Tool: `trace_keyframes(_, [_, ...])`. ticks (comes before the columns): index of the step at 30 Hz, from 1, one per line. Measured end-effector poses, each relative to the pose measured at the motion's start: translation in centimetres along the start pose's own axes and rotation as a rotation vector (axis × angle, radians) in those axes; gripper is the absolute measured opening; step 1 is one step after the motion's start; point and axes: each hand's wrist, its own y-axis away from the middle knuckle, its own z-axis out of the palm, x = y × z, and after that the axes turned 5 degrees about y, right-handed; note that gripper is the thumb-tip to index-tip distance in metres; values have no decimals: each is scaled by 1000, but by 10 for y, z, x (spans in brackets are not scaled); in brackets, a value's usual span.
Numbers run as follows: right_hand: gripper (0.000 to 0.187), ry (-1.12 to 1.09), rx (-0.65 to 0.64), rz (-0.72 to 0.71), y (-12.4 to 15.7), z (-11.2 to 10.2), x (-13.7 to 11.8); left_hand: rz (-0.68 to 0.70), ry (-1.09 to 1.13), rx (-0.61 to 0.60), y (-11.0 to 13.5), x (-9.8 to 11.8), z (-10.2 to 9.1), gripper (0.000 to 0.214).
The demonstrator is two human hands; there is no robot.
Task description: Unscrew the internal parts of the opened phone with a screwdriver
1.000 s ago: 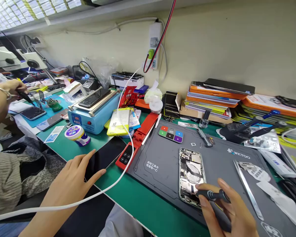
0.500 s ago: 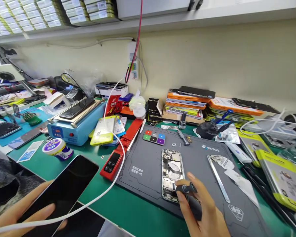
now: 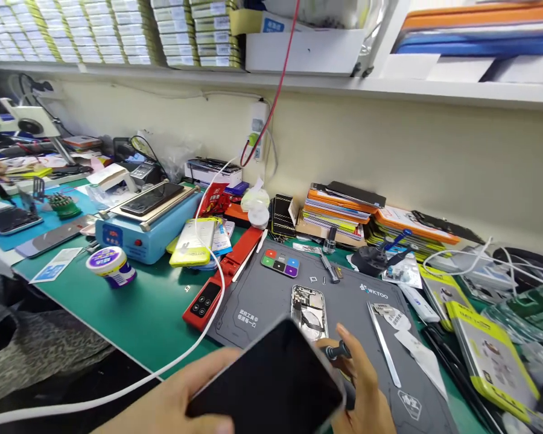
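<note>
Handling step, apparently: dark-screened phone (image 3: 271,386) clasped at near centre by left hand (image 3: 174,398), dark tool (image 3: 337,351) pinched by right hand (image 3: 364,395), opened phone (image 3: 308,307) on mat (image 3: 353,319) beyond, probably calling for clearance between phones.

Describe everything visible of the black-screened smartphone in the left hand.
The black-screened smartphone has a dark, unlit, glass-like face with rounded corners and a thin greyish, metallic-looking rim. It sits slanted in the grip of the left hand, screen toward the camera, with a digit over its front. In the foreground, it hides part of the gray work mat and the lower portion of the opened phone. Its near end is cut off; whether it touches the right hand is unclear.
</note>
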Motion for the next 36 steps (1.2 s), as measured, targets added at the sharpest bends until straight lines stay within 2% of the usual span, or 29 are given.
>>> trace_keyframes(2, [57, -13, 9, 12, -1, -1, 1, 107, 148, -30, -28, 14, 19, 65])
trace_keyframes(3, [58, -30, 3, 20, -1, -2, 2, 95, 162, -71, -41, 22, 25, 59])
trace_keyframes(5, [58, -53, -10, 82, -1, -3, 2, 167, 188, -36, -67, 37, 32, 57])
trace_keyframes(8, [56, -99, -46, 227, -3, -6, -6, 380, 154, 159, -98, 57, 23, 61])
trace_keyframes(9, [56, -125, -58, 274, -4, -7, -11, 433, 112, 181, -106, 62, 17, 64])
trace_keyframes(11, [54, -168, -78, 469, -7, -11, -23, 485, 114, 179, -119, 70, 3, 61])
trace_keyframes(14, [54, -292, -13, 537, -16, -18, -36, 445, 150, 110, -134, 76, -16, 51])
trace_keyframes(17, [59, -417, 92, 575, -32, -28, -28, 393, 132, 50, -145, 76, -30, 63])
trace_keyframes(18, [62, -475, 89, 599, -38, -31, -21, 384, 119, 26, -149, 75, -33, 68])
trace_keyframes(21, [73, -515, 39, 571, -61, -38, 4, 355, 95, -46, -157, 75, -36, 76])
trace_keyframes(26, [84, -719, 65, 664, -100, -35, 26, 267, 114, -136, -166, 85, -28, 63])
trace_keyframes(31, [81, -778, 77, 700, -116, -19, 28, 267, 12, -143, -173, 79, -28, 70])
trace_keyframes(36, [74, -798, 103, 779, -106, -14, 27, 215, 9, -83, -173, 67, -37, 70])
